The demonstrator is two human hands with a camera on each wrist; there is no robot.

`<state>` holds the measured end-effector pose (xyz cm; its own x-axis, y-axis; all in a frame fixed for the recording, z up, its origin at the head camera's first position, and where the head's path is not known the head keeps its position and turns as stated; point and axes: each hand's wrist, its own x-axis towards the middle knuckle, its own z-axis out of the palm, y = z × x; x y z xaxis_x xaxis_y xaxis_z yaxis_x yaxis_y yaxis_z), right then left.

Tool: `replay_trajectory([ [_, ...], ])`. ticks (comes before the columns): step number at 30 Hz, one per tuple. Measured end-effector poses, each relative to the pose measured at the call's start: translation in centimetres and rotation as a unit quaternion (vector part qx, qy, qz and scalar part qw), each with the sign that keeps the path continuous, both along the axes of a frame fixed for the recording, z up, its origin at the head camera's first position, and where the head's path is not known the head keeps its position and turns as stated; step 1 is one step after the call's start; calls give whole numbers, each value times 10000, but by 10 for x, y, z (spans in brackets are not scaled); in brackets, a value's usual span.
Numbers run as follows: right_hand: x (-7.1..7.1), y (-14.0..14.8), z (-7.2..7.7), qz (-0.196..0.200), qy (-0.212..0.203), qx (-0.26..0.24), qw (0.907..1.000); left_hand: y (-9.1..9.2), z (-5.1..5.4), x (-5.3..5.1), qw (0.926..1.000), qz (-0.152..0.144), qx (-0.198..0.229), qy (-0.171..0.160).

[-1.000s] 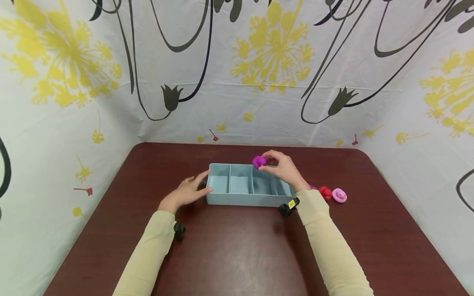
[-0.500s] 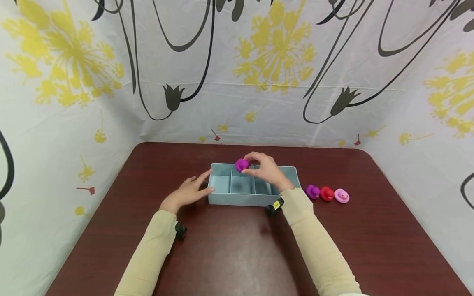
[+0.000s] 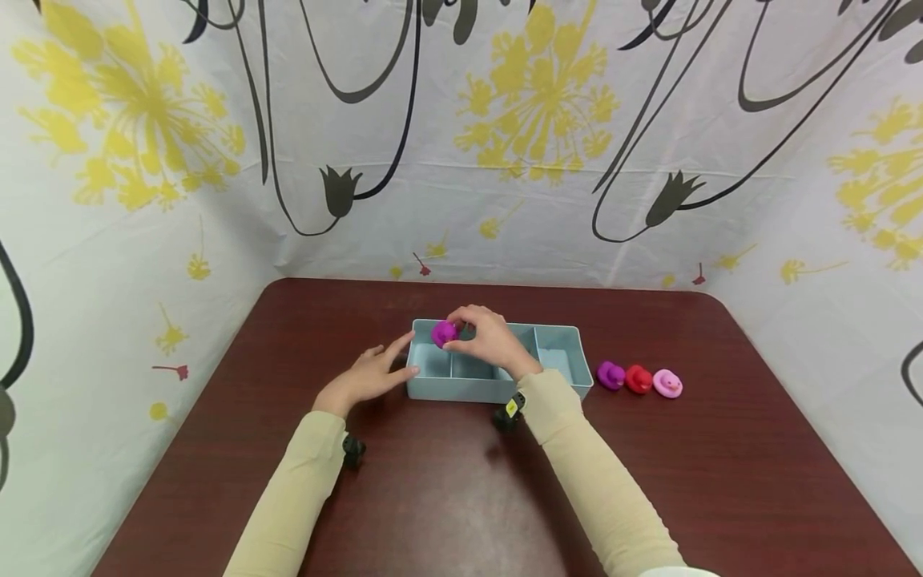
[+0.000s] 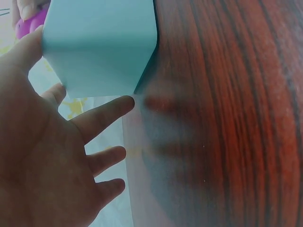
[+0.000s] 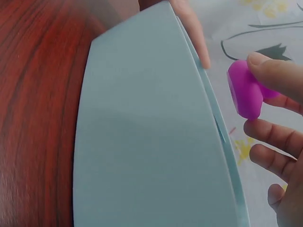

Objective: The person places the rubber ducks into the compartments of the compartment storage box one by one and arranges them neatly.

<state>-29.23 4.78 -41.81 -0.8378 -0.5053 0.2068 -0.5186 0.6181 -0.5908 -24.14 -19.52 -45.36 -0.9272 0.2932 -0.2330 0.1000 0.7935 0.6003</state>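
Observation:
A small purple toy duck (image 3: pixel 444 333) is pinched between the thumb and fingertips of my right hand (image 3: pixel 486 340). It is over the leftmost compartment of a pale blue divided box (image 3: pixel 497 391), near the rim. My left hand (image 3: pixel 364 378) rests at the box's left end, fingers spread and straight; in the left wrist view the thumb touches the box's edge. In the right wrist view the rounded purple duck (image 5: pixel 246 92) shows beyond the box wall (image 5: pixel 147 118). My right hand hides part of the middle compartments.
Right of the box stand a purple duck (image 3: pixel 610 375), a red duck (image 3: pixel 638 379) and a pink duck (image 3: pixel 667 383) in a row. The dark wooden table (image 3: pixel 433 481) meets a patterned cloth (image 3: pixel 505 216) at the back and sides.
My right hand has carried the purple duck leftward across the box and slightly lower, uncovering the right compartments and the row of ducks. The left hand stays at the box's end.

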Motion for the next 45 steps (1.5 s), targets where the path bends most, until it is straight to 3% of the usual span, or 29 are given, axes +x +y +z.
replay_trajectory([
  [8, -1, -13, -11, -34, 83, 433, 9990, 0, 0, 1, 10000, -50, 38, -46],
  [17, 1, -24, -13, 46, 371, 965, 9946, 0, 0, 1, 9998, -33, 117, -129],
  [28, 4, -36, -21, -228, 741, 1867, 9793, 0, -2, 1, 9997, -28, 220, -109],
  [33, 3, -43, -22, -329, 670, 2303, 9703, 0, -1, 1, 9997, -2, 240, -102],
  [45, 1, -50, -20, -390, 552, 2670, 9613, -1, 1, 3, 9996, -51, 256, -57],
])
